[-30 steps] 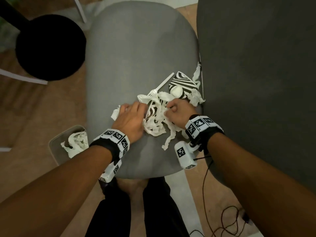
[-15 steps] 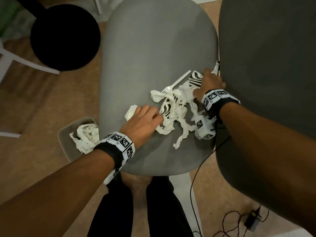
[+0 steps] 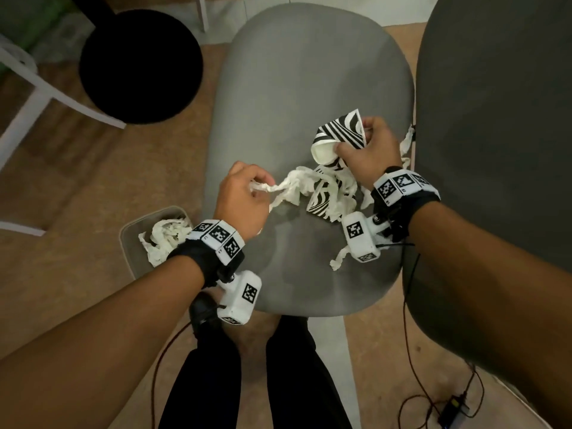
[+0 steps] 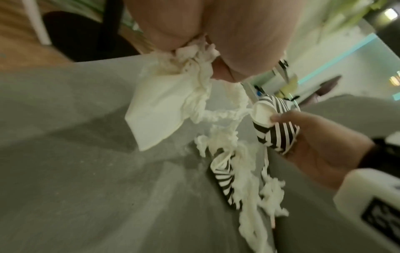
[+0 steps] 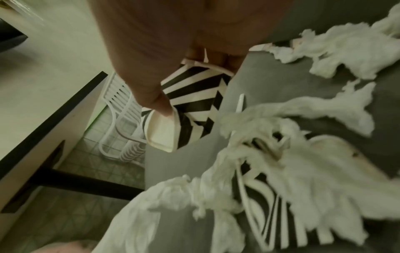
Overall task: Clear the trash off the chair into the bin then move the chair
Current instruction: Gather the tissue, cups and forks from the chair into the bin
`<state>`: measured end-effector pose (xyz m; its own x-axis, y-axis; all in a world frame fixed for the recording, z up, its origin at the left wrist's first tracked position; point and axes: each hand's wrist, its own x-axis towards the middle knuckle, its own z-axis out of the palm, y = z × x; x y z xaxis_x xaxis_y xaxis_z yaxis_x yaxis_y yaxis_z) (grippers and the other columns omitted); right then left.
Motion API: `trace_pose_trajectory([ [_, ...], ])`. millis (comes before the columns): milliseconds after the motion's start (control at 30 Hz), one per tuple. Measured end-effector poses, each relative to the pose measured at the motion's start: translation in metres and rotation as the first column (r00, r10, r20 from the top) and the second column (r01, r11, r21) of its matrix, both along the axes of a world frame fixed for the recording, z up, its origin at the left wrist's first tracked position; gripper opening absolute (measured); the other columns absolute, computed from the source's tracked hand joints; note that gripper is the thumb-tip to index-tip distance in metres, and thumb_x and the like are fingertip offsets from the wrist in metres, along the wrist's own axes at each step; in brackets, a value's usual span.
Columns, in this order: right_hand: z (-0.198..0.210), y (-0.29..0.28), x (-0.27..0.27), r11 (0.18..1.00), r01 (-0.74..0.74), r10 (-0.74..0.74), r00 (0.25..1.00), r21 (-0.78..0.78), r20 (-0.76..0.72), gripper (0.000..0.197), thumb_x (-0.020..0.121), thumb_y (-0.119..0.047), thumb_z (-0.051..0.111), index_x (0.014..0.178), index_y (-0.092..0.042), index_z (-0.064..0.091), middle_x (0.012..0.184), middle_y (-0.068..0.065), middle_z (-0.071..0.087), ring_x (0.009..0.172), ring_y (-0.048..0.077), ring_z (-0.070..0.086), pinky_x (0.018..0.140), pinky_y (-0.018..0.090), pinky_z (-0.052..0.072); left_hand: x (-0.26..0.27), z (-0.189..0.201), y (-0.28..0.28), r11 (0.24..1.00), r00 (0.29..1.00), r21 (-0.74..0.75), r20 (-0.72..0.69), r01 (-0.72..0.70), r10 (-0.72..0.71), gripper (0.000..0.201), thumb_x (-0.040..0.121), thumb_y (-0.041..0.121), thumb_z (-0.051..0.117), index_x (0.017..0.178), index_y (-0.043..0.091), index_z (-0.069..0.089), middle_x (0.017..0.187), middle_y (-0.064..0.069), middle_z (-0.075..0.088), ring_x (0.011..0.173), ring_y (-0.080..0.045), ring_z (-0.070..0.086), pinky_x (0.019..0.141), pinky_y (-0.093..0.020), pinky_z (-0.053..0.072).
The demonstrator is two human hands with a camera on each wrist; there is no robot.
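A grey chair seat (image 3: pixel 297 72) carries a tangle of white tissue strips (image 3: pixel 297 185) and a flattened black-and-white striped cup (image 3: pixel 322 201). My left hand (image 3: pixel 247 193) pinches one end of the tissue strips (image 4: pixel 194 68), lifted off the seat. My right hand (image 3: pixel 365 147) grips a crushed striped paper cup (image 3: pixel 339 131) above the seat, thumb on its rim (image 5: pixel 164 109). More tissue (image 5: pixel 324 179) trails below the right wrist. A small grey bin (image 3: pixel 130 239) with white tissue in it stands on the floor left of the chair.
A dark grey chair (image 3: pixel 495 150) stands close on the right, with tissue (image 3: pixel 407 147) caught in the gap between. A black round stool (image 3: pixel 139 63) and a white frame (image 3: pixel 40 94) stand at the left. Cables and an adapter (image 3: pixel 452 410) lie on the floor.
Both hands have lifted from the seat: the right has picked up the striped cup, the left has pulled up a tissue strip. The trash pile has stretched out between them.
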<state>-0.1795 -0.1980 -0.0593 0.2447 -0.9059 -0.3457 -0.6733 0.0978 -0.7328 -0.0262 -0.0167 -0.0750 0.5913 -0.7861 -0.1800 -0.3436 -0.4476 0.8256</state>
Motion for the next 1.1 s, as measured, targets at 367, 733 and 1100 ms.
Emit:
trace_pose_trajectory([
  [367, -0.001, 0.098, 0.117, 0.977, -0.2, 0.195, 0.978, 0.073, 0.069, 0.049, 0.076, -0.032, 0.078, 0.12, -0.022, 0.059, 0.086, -0.016, 0.065, 0.079, 0.0, 0.064, 0.078, 0.022, 0.055, 0.077, 0.006, 0.087, 0.987, 0.985, 0.061, -0.079, -0.147, 0.151, 0.029, 0.073, -0.009, 0.052, 0.065, 0.014, 0.07, 0.077, 0.005, 0.063, 0.069, -0.005, 0.055, 0.064, -0.012, 0.039],
  [733, -0.059, 0.239, 0.245, 0.882, -0.435, 0.439, 0.898, 0.183, 0.022, 0.044, 0.085, -0.029, 0.073, 0.124, -0.016, 0.057, 0.089, -0.012, 0.064, 0.078, 0.002, 0.063, 0.071, 0.009, 0.052, 0.168, -0.056, 0.218, 0.87, 0.876, 0.208, -0.09, -0.448, 0.473, 0.023, 0.075, 0.001, 0.053, 0.071, 0.016, 0.071, 0.072, 0.002, 0.07, 0.044, -0.004, 0.044, 0.046, -0.02, 0.036],
  [1100, -0.149, 0.305, 0.264, 0.769, -0.513, 0.631, 0.705, 0.383, -0.323, 0.034, 0.094, -0.017, 0.052, 0.127, -0.009, 0.054, 0.118, 0.015, 0.067, 0.106, 0.035, 0.062, 0.076, 0.029, 0.044, 0.186, -0.153, 0.256, 0.861, 0.857, 0.247, -0.165, -0.444, 0.489, 0.031, 0.08, -0.004, 0.051, 0.087, 0.018, 0.071, 0.108, 0.002, 0.07, 0.1, -0.014, 0.063, 0.087, -0.025, 0.05],
])
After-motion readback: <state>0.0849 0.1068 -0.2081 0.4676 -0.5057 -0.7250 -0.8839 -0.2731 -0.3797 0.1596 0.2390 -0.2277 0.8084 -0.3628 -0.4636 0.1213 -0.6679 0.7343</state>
